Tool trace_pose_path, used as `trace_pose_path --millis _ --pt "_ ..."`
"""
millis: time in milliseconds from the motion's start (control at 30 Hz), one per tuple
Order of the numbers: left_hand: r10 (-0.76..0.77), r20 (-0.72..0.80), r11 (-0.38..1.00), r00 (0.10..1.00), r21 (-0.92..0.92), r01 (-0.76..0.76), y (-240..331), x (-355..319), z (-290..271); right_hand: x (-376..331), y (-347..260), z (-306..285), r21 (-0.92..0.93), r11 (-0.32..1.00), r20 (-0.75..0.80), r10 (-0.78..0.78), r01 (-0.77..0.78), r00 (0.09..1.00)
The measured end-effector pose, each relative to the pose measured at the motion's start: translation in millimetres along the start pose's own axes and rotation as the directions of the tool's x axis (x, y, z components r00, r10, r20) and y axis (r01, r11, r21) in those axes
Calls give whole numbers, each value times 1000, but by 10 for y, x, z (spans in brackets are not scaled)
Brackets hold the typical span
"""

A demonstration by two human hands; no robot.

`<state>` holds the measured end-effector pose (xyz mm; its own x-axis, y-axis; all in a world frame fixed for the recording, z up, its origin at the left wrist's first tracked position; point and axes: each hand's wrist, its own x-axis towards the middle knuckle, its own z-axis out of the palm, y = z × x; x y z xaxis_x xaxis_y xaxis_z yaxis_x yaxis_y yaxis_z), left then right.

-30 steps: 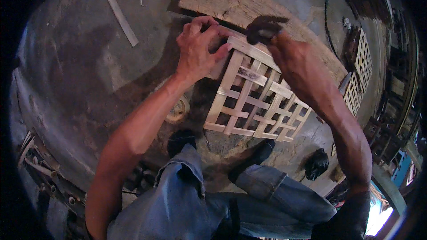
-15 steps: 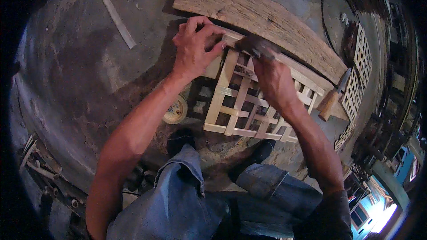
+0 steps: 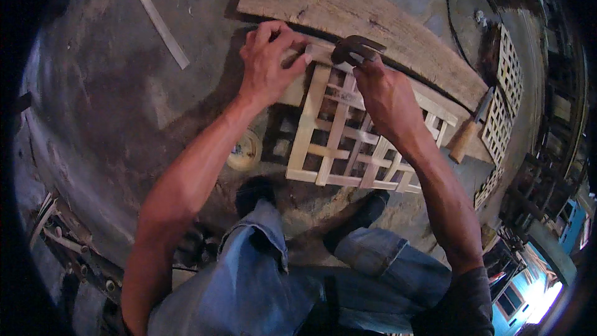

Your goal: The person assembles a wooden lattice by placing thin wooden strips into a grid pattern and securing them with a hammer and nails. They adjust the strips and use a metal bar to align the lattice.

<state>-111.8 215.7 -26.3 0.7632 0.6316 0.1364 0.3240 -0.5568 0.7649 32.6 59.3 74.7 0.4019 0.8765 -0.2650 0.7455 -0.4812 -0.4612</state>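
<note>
A pale wooden lattice panel (image 3: 323, 150) of crossed strips lies in front of me, its far edge on a board. At its far left corner, my left hand (image 3: 266, 65) pinches the end of the edge strip between thumb and fingers. Whether a nail is also held there is too small to tell. My right hand (image 3: 388, 96) is closed round a claw hammer (image 3: 349, 50), its handle mostly hidden by the fist. The dark hammer head is over the far edge strip, just right of my left fingertips.
A thick rough plank (image 3: 354, 9) lies beyond the panel. To the right are a wooden-handled knife (image 3: 463, 140) and several smaller lattice pieces (image 3: 510, 71). A round shallow container (image 3: 244, 151) stands near my left foot. One thin strip (image 3: 155, 15) lies on the floor at far left.
The hammer, blurred and lower before, now shows its head and claw clearly, a little raised above the strip. My left hand stays at the corner, with only a slight shift.
</note>
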Motion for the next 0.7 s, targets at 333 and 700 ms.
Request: trace_pose_path --millis 333,700 --pt "54 -33 998 998 29 -53 7 -62 -14 7 -63 -7 -17 1000 11 3 -3 1000" --pt "45 -19 998 999 -49 -45 -47 -40 16 -40 -194 -133 19 1000 -37 24 -23 999"
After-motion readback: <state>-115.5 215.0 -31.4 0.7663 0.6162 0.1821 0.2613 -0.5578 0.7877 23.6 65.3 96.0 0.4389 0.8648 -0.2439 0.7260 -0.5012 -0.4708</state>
